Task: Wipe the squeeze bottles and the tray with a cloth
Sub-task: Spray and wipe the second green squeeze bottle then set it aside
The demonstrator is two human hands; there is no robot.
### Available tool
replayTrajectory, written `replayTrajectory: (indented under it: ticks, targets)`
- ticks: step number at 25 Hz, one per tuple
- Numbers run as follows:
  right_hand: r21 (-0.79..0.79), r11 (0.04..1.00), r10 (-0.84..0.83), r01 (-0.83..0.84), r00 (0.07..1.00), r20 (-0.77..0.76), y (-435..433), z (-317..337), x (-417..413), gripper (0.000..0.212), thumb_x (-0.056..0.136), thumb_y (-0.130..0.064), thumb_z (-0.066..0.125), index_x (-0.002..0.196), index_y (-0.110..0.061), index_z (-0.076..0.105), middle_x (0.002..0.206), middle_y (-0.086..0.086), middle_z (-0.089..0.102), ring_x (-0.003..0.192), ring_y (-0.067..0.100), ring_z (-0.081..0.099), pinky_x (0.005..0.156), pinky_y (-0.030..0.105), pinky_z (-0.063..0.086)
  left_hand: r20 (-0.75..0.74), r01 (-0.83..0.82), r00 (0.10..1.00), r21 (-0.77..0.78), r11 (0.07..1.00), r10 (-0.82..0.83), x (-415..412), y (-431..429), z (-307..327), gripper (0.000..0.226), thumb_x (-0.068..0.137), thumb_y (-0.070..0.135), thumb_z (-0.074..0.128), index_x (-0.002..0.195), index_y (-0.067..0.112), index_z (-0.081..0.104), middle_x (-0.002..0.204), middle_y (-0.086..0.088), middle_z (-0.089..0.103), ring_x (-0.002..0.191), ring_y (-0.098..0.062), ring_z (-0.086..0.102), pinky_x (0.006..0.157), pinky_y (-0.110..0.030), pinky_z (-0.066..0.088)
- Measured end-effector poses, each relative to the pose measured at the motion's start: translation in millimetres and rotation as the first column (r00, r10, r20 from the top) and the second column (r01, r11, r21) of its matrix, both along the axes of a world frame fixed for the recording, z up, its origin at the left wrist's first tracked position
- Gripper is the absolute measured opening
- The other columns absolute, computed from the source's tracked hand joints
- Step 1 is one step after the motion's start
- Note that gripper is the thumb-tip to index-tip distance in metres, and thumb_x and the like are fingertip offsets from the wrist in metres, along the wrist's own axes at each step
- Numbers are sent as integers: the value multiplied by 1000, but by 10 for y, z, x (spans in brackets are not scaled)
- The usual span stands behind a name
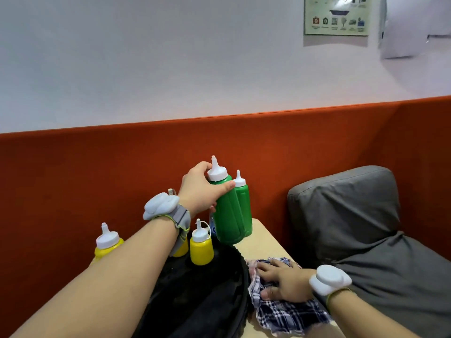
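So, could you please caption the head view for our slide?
Left hand grips a green squeeze bottle near the black tray while the right hand rests on the checked cloth.

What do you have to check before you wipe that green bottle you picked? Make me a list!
1. Left hand grips the front green bottle just below its top: ok.
2. White cap sits on that bottle: ok.
3. Cloth is picked up and ready: not ok. The right hand only rests on it, on the table.
4. Front bottle is apart from the second green bottle: cannot tell, as they overlap in this view.
5. Small yellow bottle stands upright on the black tray, out of the way: ok.
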State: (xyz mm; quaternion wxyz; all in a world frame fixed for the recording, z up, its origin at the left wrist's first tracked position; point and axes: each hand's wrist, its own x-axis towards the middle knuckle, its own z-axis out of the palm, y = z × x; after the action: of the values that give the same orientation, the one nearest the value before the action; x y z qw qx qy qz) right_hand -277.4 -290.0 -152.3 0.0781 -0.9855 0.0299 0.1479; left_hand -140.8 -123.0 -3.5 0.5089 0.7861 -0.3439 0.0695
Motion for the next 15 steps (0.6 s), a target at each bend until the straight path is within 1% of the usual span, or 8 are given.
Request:
replayTrajectory:
  ticks: [2,6,10,15]
  targets:
    - [-11,1000,13,-13,1000,5,-73,-37,58,64,98,-50,40,153,-32,13,162,-14,-2,150,22,-6,116,58,-4,-5,-10,1000,2,1000,10,88,-196,-79,41,73,34,82,103,20,57,89,-5,67,50,-24,65,45,-34,56]
    - [39,999,16,-15,999,-33,-188,-21,210,61,99,-44,43,152,-32,17,161,-17,-2,149,19,-9,114,57,-10,-22,-21,1000,47,999,22,271,-491,-271,39,73,31,82,102,20,58,89,-4,66,49,-22,64,42,-30,54]
    - [77,997,5,-4,1000,-10,-248,-56,367,58,98,-40,46,151,-33,24,161,-18,-1,149,17,-9,113,57,-13,-40,-27,999,120,992,32,424,-683,-423,40,72,32,83,100,23,56,87,-4,65,47,-20,62,44,-34,57]
    - [113,994,9,-8,1000,-12,-299,-60,482,57,98,-39,46,151,-33,25,161,-17,-1,149,15,-9,114,56,-14,-57,-36,997,180,983,47,551,-772,-592,45,69,33,85,100,23,55,81,-2,64,45,-20,62,45,-36,58]
